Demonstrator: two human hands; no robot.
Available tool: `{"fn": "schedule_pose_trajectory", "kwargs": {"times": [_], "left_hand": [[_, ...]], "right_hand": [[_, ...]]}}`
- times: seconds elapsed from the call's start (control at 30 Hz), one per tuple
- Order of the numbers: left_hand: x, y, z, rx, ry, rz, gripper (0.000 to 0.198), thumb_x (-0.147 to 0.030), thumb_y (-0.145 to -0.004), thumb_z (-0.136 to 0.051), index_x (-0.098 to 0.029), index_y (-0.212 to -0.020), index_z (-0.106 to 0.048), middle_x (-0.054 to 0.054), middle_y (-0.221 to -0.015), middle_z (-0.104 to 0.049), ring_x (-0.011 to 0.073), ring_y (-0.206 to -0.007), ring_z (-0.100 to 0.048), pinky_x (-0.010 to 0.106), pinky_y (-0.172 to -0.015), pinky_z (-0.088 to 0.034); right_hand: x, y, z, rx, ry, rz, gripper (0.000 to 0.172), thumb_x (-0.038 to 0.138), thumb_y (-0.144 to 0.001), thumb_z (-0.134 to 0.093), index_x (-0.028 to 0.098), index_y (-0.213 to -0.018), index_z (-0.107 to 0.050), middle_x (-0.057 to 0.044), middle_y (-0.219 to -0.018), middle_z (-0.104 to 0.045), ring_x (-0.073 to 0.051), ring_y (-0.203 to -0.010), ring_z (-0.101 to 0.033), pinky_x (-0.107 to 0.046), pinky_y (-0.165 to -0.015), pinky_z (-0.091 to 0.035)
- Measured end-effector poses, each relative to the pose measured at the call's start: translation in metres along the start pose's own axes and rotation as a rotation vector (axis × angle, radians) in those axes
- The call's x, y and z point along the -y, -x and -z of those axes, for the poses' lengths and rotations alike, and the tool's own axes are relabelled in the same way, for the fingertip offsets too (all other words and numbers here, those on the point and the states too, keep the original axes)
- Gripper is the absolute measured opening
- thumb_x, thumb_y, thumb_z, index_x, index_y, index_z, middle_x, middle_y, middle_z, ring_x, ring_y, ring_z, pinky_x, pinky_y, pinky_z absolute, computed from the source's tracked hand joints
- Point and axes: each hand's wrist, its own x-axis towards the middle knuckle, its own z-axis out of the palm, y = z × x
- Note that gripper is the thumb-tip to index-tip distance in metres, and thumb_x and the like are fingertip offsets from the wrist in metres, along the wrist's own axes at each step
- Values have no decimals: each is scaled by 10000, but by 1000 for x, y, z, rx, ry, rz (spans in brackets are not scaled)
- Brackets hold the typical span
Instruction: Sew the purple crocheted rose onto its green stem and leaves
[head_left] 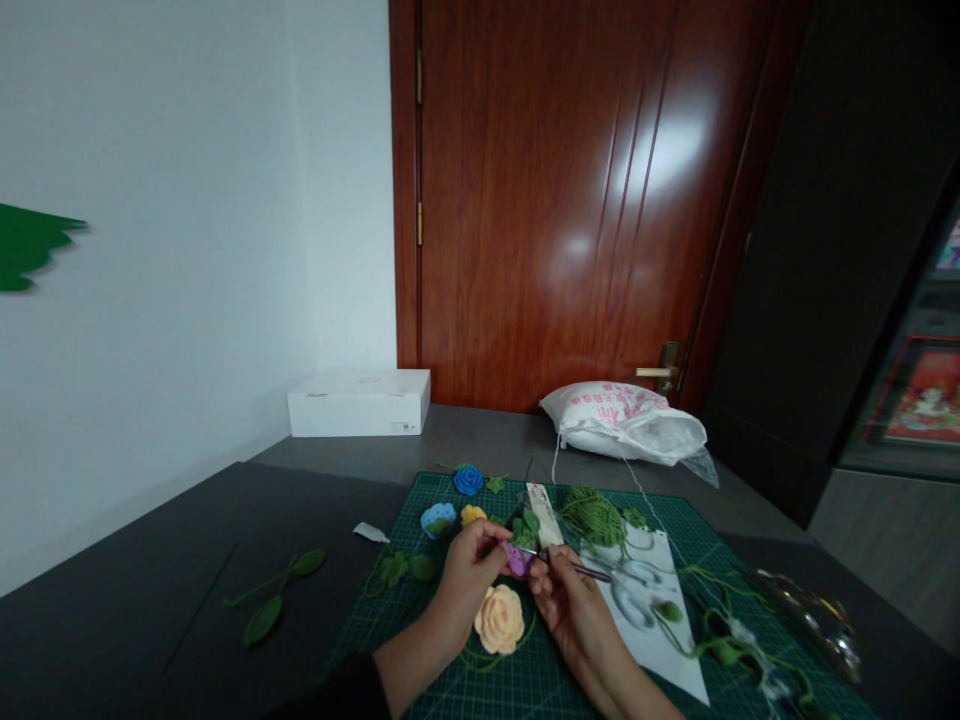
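Between my hands is a purple crocheted flower (517, 560) with a green leafy part (526, 527) above it. My left hand (474, 566) pinches the flower from the left side. In my right hand (570, 603) is a slim dark-handled crochet hook (592, 572), its metal tip reaching into the purple and green work. Just below my fingers lies a cream crocheted rose (499, 619). Beyond my left hand are a yellow flower (472, 514), a light blue flower (438, 520) and a dark blue rose (468, 480). My fingers hide part of the purple flower.
A green cutting mat (420, 610) covers the middle of the dark table. To the right lie green yarn (592, 515), white-handled scissors (634, 597) on white paper (664, 650), and tangled strands. Green leaves (264, 620) rest at left. A white box (360, 405) and a plastic bag (611, 415) stand behind.
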Motion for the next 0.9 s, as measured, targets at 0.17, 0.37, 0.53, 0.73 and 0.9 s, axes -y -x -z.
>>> {"fn": "schedule_pose_trajectory", "kwargs": {"times": [0.17, 0.37, 0.53, 0.73, 0.9], "left_hand": [[-3, 1, -1, 15, 3, 1, 147, -240, -716, -700, -154, -816, -636, 8, -715, -662, 156, -637, -649, 271, -632, -515], [-10, 1, -3, 66, 11, -4, 235, -243, -729, -682, -149, -945, -670, 26, -762, -695, 168, -605, -668, 291, -625, -517], [-11, -1, -1, 63, -10, -12, 196, -248, -722, -686, -132, -879, -708, 20, -694, -673, 153, -558, -632, 283, -600, -503], [-8, -3, -1, 39, -25, -14, 188, -245, -705, -691, -132, -854, -705, 19, -719, -667, 133, -537, -608, 261, -562, -485], [-7, -3, -2, 49, -35, 4, 182, -247, -698, -697, -134, -841, -704, 16, -681, -668, 134, -524, -603, 258, -552, -480]], "right_hand": [[1, 0, 0, -21, 0, -8, 398, 371, -623, -906, 182, -724, -570, -2, -616, -675, -96, -523, -580, -160, -436, -377], [1, -1, 1, -37, 18, -3, 388, 382, -591, -917, 151, -744, -644, 0, -602, -632, -84, -507, -521, -165, -426, -360], [3, 1, 0, -23, 53, 34, 381, 400, -619, -897, 145, -766, -654, 13, -618, -589, -71, -512, -468, -158, -428, -327], [7, 4, -5, -4, 143, 134, 375, 452, -669, -847, 174, -745, -606, 26, -599, -566, -70, -478, -412, -177, -421, -281], [10, 6, -8, -11, 272, 248, 405, 524, -729, -785, 199, -716, -543, 69, -531, -481, -62, -432, -362, -184, -407, -252]]}}
